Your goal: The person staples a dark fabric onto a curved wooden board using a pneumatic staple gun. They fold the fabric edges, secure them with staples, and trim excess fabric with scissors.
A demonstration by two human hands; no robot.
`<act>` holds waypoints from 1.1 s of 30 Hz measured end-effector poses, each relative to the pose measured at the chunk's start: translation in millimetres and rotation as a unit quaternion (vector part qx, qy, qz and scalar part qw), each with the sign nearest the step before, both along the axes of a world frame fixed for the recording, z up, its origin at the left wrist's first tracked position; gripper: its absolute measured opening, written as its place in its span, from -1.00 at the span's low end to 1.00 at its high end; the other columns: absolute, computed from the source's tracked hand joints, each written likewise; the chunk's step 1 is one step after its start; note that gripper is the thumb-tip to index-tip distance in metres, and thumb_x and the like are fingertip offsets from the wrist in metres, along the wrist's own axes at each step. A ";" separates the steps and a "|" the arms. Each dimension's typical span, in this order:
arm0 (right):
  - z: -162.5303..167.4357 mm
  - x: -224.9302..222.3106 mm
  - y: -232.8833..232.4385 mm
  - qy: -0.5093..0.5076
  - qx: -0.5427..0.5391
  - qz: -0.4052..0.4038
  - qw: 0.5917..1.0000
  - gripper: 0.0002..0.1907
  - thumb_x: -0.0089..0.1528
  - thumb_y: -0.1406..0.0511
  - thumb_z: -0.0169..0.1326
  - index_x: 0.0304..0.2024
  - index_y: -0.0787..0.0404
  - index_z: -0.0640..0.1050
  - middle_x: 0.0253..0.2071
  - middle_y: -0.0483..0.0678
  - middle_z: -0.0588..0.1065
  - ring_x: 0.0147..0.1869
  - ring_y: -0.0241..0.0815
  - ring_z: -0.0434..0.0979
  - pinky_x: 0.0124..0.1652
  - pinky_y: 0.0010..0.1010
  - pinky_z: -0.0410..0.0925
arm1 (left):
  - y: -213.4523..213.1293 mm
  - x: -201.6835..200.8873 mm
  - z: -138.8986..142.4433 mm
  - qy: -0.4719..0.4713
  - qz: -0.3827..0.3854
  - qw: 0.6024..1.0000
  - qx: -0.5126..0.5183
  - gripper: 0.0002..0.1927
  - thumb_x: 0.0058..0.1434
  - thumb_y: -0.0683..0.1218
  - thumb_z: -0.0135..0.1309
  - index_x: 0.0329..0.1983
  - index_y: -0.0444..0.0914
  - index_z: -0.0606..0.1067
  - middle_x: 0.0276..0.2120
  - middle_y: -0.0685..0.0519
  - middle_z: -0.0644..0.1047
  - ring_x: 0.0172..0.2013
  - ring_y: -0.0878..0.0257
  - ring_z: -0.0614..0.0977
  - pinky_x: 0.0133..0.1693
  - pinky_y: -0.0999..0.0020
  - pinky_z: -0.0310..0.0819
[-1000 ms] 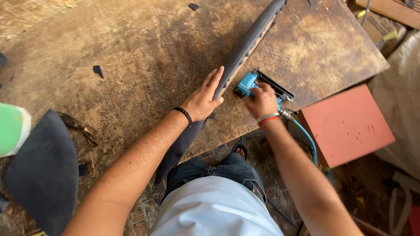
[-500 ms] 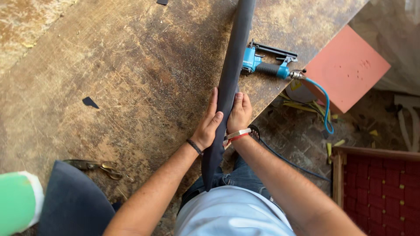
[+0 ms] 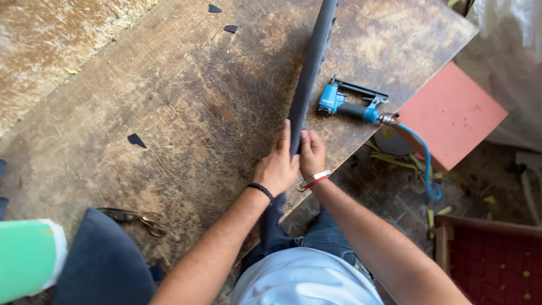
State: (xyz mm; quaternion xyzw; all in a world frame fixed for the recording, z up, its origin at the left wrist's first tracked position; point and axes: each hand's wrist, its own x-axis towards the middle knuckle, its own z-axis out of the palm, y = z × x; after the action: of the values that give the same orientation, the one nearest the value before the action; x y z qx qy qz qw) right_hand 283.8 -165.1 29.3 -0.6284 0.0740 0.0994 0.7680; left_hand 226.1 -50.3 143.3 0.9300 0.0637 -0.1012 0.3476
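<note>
A long, narrow dark strip (image 3: pixel 309 73) is laid along the worn wooden table (image 3: pixel 186 113), running from the far edge down past the near edge toward the person's lap. It is covered in dark grey, matte material, and small notches or staples seem to show along its right side near the top, though these are too small to be made out for certain. The strip is gripped near its lower part by both hands. The left hand (image 3: pixel 276 166) is laid against its left side with the fingers straight and pressed together, pointing up the strip. The right hand (image 3: pixel 310 155) is set on its right side, fingers likewise close together and curled slightly over the edge. One black band is worn on the left wrist, one red-and-white band on the right.

The tabletop is scratched, stained and rough. One blue pneumatic stapler (image 3: pixel 350 104) is lying just right of the strip, with one blue coiled hose (image 3: pixel 423 164) attached. Three small dark scraps (image 3: pixel 136 140) are scattered on the wood. One pair of scissors (image 3: pixel 135 216) is lying near the bottom left, beside a dark rounded pad (image 3: pixel 101 265) and a green foam piece (image 3: pixel 25 260). One salmon-pink square board (image 3: pixel 451 113) is seen beyond the table's right edge.
</note>
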 end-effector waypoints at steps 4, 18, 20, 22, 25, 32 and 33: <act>16.3 61.1 -62.2 -0.255 -0.462 0.113 0.842 -0.72 0.17 0.18 0.28 -0.15 0.16 0.57 -0.13 0.04 0.55 -0.01 0.02 0.54 -0.07 -0.18 0.42 | 1.2 10.9 4.0 0.048 0.018 0.998 0.026 0.06 0.27 -0.03 0.04 0.56 0.06 -0.45 0.16 -0.29 0.46 -0.15 -0.19 0.69 -0.12 0.02 0.65; 74.2 163.1 -72.2 -0.032 -0.540 0.353 0.763 -0.35 0.16 0.32 0.17 0.30 0.21 0.33 -0.09 0.20 0.61 -0.14 0.05 0.71 -0.18 -0.17 0.58 | 37.2 13.6 10.3 0.064 0.051 0.997 0.004 0.04 0.31 -0.10 0.03 0.52 0.27 -0.44 0.30 -0.24 0.39 0.09 -0.08 0.63 0.17 0.07 0.49; 90.4 132.4 -90.4 -0.054 -0.425 0.359 0.829 -0.45 0.14 0.17 0.26 0.17 0.13 0.52 -0.09 0.10 0.65 -0.14 -0.05 0.74 -0.14 -0.30 0.58 | 33.6 13.1 11.5 0.063 0.047 0.997 0.014 0.04 0.31 -0.11 0.02 0.52 0.27 -0.44 0.32 -0.23 0.38 0.09 -0.07 0.63 0.16 0.08 0.51; 106.5 100.0 -105.1 -0.205 -0.279 0.338 0.875 -0.50 0.12 0.21 0.32 0.08 0.25 0.58 -0.08 0.11 0.66 -0.07 -0.08 0.71 -0.08 -0.28 0.52 | 31.4 13.9 14.3 0.051 0.039 0.998 0.025 0.05 0.31 -0.12 0.03 0.52 0.26 -0.45 0.33 -0.24 0.36 0.10 -0.09 0.61 0.15 0.08 0.51; 121.5 74.7 -92.2 -0.174 -0.291 0.310 0.888 -0.51 0.07 0.20 0.36 0.01 0.26 0.61 -0.13 0.08 0.66 -0.13 -0.11 0.70 -0.10 -0.30 0.52 | 28.3 13.9 19.6 0.066 0.035 0.996 0.040 0.06 0.31 -0.11 0.03 0.52 0.25 -0.47 0.36 -0.25 0.31 0.07 -0.12 0.61 0.12 0.08 0.54; 133.7 48.3 -98.6 -0.222 -0.279 0.316 0.879 -0.54 0.06 0.17 0.36 -0.05 0.26 0.64 -0.25 0.04 0.67 -0.20 -0.16 0.72 -0.17 -0.29 0.52 | 19.7 13.8 18.6 0.086 0.018 0.993 0.079 0.12 0.31 -0.11 0.08 0.52 0.22 -0.52 0.30 -0.24 0.39 0.05 -0.06 0.64 0.12 0.10 0.55; 132.1 43.8 -99.6 -0.214 -0.286 0.315 0.879 -0.56 0.07 0.17 0.36 -0.07 0.25 0.65 -0.26 0.03 0.67 -0.21 -0.18 0.72 -0.17 -0.30 0.52 | 18.6 14.2 16.7 0.083 0.014 0.993 0.088 0.14 0.31 -0.10 0.11 0.52 0.22 -0.53 0.30 -0.25 0.38 0.06 -0.07 0.63 0.12 0.09 0.55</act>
State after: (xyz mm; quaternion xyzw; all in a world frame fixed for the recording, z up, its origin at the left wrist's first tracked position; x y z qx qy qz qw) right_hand 327.5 -264.7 161.4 -0.8168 -0.2688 0.1733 0.4802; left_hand 240.4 -31.7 160.0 0.9444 0.1135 -0.1671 0.2595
